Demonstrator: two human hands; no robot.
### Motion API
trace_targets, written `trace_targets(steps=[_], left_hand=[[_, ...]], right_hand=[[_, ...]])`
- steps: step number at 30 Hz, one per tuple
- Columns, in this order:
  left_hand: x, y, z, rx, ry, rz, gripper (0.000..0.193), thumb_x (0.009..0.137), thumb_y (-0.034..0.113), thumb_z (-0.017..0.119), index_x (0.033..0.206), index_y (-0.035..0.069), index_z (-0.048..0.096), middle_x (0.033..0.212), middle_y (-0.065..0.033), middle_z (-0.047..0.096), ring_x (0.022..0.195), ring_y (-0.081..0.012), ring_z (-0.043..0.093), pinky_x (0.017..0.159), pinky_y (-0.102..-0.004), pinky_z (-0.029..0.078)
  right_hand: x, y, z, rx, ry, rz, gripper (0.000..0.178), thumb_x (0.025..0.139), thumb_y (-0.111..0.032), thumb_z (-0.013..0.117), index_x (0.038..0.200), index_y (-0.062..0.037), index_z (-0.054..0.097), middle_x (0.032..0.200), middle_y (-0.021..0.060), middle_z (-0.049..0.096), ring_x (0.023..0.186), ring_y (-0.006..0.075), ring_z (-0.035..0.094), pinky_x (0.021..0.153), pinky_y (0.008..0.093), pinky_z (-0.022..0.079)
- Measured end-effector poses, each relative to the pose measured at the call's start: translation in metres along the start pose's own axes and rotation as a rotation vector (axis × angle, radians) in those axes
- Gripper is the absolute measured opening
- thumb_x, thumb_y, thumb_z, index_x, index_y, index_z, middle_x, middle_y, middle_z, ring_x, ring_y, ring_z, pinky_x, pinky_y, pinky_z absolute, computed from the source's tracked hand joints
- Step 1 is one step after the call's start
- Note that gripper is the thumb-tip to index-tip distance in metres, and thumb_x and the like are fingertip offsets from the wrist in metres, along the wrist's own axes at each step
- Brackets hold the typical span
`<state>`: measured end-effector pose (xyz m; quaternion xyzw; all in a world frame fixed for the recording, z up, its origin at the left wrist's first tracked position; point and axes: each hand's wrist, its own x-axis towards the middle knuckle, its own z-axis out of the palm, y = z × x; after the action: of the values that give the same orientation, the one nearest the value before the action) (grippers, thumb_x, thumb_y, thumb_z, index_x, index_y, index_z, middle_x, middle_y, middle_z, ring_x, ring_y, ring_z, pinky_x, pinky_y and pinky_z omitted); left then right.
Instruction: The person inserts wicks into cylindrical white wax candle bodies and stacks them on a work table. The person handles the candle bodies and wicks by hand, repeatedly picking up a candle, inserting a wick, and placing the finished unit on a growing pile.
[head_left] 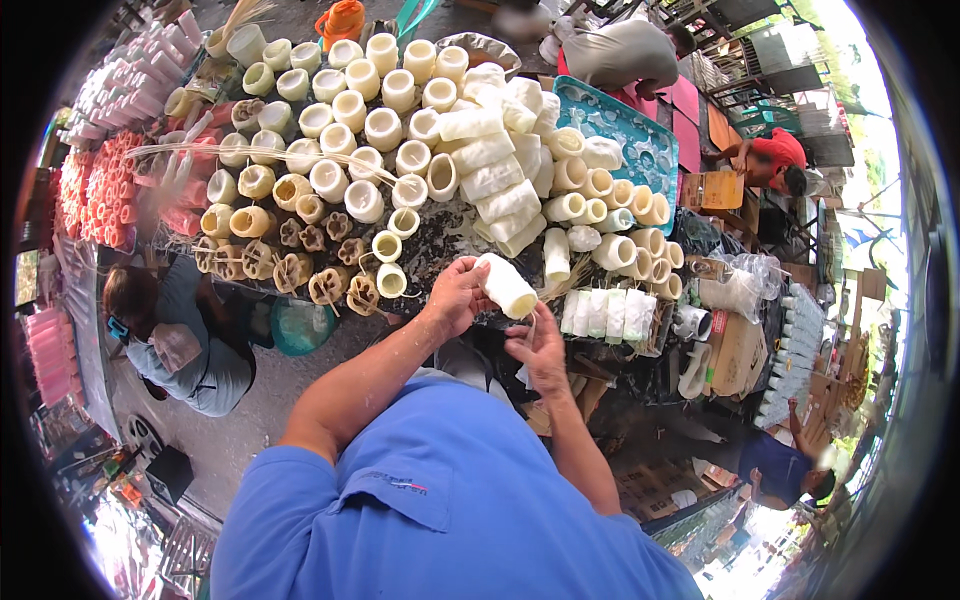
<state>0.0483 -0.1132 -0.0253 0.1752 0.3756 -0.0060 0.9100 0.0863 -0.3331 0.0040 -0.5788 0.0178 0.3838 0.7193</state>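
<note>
My left hand (457, 298) is closed around one end of a cream-white hollow candle (507, 287), a short thick wax cylinder tilted over the table's near edge. Its far end faces down and to the right. By that end is my right hand (541, 350), fingers bent together around something thin and pale that I cannot make out. Just beyond my hands, a pile of white wrapped cylinders (497, 190) lies on the table. Many cream hollow wax cups (383, 128) stand to the left of the pile, with brownish, textured ones (257, 258) nearer.
Pink cylinders (98, 185) are stacked at far left. A teal tray (625, 135) lies behind the pile; white-wrapped rolls (608, 314) sit to my right. A person in grey-blue (205, 345) sits at left, one in red (780, 155) at far right, another in dark blue (780, 465) at lower right.
</note>
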Motion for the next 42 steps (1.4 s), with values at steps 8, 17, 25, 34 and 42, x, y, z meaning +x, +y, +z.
trace_targets(steps=[8,17,25,34,42], left_hand=[[-0.028,0.008,-0.013,0.701,0.236,0.199,0.027,0.098,0.018,0.071,0.118,0.001,0.077,0.112,-0.0122,0.076,0.093,-0.0206,0.071,0.083,-0.0391,0.060],[-0.057,0.109,-0.034,1.759,0.601,1.211,0.017,0.085,0.011,0.078,0.100,0.003,0.076,0.106,-0.0151,0.069,0.104,-0.0359,0.063,0.093,-0.0467,0.051],[-0.007,0.143,-0.052,2.018,0.678,0.868,0.035,0.086,0.032,0.075,0.088,-0.002,0.079,0.102,-0.0195,0.069,0.108,-0.0370,0.059,0.095,-0.0503,0.046],[0.011,0.130,-0.062,1.911,0.812,0.935,0.027,0.085,0.022,0.069,0.084,-0.005,0.076,0.102,-0.0179,0.068,0.106,-0.0367,0.058,0.091,-0.0534,0.043],[0.004,0.131,-0.059,1.934,0.835,0.876,0.030,0.086,0.024,0.069,0.088,-0.005,0.076,0.105,-0.0176,0.070,0.103,-0.0360,0.059,0.091,-0.0517,0.043]], right_hand=[[0.043,0.017,0.039,0.145,0.098,-0.002,0.058,0.089,-0.001,0.084,0.139,-0.0039,0.057,0.111,0.0082,0.073,0.086,0.0149,0.072,0.072,0.0289,0.063],[0.155,0.002,0.110,-0.936,-0.091,-0.368,0.056,0.079,-0.025,0.087,0.125,-0.0030,0.064,0.107,0.0176,0.075,0.099,0.0346,0.073,0.089,0.0442,0.058],[0.207,0.030,0.141,-1.207,-0.147,-0.327,0.043,0.079,-0.017,0.083,0.111,-0.0022,0.057,0.097,0.0236,0.075,0.100,0.0447,0.072,0.087,0.0535,0.058],[0.221,0.010,0.140,-1.414,-0.349,-0.228,0.032,0.085,-0.007,0.065,0.117,-0.0096,0.059,0.105,0.0244,0.074,0.107,0.0462,0.068,0.088,0.0532,0.055],[0.223,0.000,0.145,-1.447,-0.381,-0.166,0.040,0.079,-0.013,0.077,0.112,-0.0048,0.056,0.104,0.0227,0.073,0.109,0.0464,0.068,0.090,0.0515,0.055]])
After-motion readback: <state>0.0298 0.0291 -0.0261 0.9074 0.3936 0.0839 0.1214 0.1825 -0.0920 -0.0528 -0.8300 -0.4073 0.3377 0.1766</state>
